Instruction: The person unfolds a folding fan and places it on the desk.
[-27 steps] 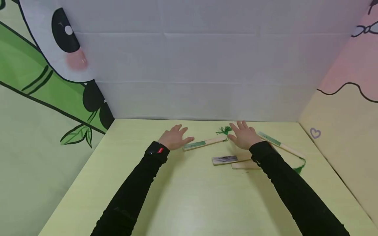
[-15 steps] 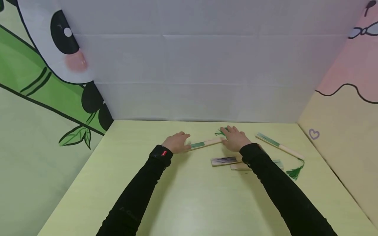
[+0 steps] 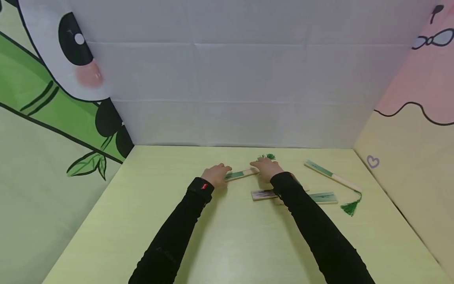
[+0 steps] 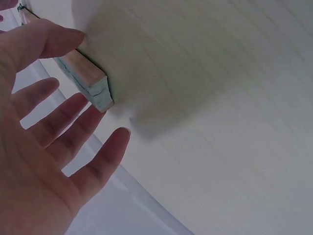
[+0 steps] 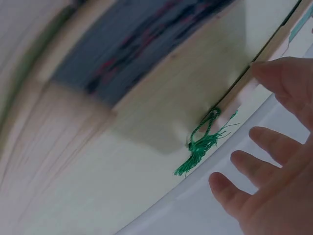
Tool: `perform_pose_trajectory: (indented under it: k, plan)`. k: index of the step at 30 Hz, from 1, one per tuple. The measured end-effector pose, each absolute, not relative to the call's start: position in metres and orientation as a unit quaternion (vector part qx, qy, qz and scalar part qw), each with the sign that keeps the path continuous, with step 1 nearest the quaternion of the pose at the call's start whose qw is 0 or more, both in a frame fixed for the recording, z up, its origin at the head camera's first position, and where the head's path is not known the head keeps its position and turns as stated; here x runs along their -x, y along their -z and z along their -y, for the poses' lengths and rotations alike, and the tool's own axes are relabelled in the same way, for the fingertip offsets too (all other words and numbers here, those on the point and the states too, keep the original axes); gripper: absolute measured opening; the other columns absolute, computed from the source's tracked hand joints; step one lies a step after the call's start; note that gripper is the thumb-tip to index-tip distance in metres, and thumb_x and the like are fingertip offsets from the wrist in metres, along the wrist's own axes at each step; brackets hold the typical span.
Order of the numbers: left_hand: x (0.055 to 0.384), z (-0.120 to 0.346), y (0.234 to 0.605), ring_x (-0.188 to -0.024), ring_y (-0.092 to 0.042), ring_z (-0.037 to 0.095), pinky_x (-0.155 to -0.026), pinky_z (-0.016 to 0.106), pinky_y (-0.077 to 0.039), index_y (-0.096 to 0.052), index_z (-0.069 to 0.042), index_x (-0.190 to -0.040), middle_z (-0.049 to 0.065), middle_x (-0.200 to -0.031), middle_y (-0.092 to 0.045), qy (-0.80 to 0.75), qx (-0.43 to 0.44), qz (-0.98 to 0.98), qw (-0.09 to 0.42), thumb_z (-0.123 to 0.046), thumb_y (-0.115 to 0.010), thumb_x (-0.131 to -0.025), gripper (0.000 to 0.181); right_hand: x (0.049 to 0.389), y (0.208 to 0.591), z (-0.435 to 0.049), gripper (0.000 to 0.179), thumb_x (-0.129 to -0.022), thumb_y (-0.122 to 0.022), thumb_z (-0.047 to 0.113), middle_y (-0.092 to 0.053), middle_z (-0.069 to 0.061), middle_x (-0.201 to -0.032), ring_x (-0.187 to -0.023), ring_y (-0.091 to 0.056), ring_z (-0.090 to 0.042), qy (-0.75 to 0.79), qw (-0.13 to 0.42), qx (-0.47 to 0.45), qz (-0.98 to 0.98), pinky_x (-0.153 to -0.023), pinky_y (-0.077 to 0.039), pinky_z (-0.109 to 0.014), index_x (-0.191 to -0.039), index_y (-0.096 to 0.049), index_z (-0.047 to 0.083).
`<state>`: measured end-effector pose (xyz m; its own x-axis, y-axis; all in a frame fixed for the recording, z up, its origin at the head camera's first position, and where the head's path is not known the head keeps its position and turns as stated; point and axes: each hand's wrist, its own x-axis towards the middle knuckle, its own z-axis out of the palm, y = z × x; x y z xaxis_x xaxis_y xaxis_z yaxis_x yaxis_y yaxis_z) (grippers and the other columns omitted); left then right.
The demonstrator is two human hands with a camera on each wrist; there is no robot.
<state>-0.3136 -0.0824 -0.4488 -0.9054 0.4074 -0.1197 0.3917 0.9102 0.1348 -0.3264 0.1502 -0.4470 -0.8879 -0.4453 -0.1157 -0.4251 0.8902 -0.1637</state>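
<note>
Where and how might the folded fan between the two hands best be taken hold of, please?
Probably the green end of the folded fan, from the side of the left hand, pinching across the long edges: it is long and narrow, its loose tassel at the opposite end.

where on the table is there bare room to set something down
Bare: front of the pale wooden table between left black sleeve and right black sleeve, plus left of both. Crowded: around the left hand and right hand, with a slim green-and-wood folded fan between them and more folded fans by the right sleeve.
</note>
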Motion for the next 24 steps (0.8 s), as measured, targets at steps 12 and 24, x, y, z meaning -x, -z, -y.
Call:
perform_pose_trajectory:
  k: [12,24]
  plan:
    - [0.319,0.071,0.460,-0.093,-0.057,0.023,-0.076,0.041,-0.053,-0.061,-0.016,-0.126,0.005,-0.105,-0.060,-0.048,-0.193,-0.978,0.056,-0.012,-0.076,-0.081,0.047,0.344,0.460,-0.136,0.030,-0.097,-0.061,0.009,-0.059,-0.013,-0.120,-0.112,-0.054,-0.035,0.034,0.070,0.198,-0.977,-0.090,-0.048,-0.057,-0.126,-0.062,0.016]
    - [0.321,0.087,0.462,-0.067,-0.050,0.021,-0.059,0.034,-0.045,-0.064,-0.011,-0.096,0.003,-0.082,-0.061,-0.149,-0.198,-0.966,0.074,-0.009,-0.064,-0.091,0.005,0.338,0.456,-0.144,0.008,-0.099,-0.056,0.007,-0.058,-0.009,-0.098,-0.093,-0.055,-0.028,0.068,0.077,0.232,-0.967,-0.076,-0.050,-0.041,-0.104,-0.061,0.009]
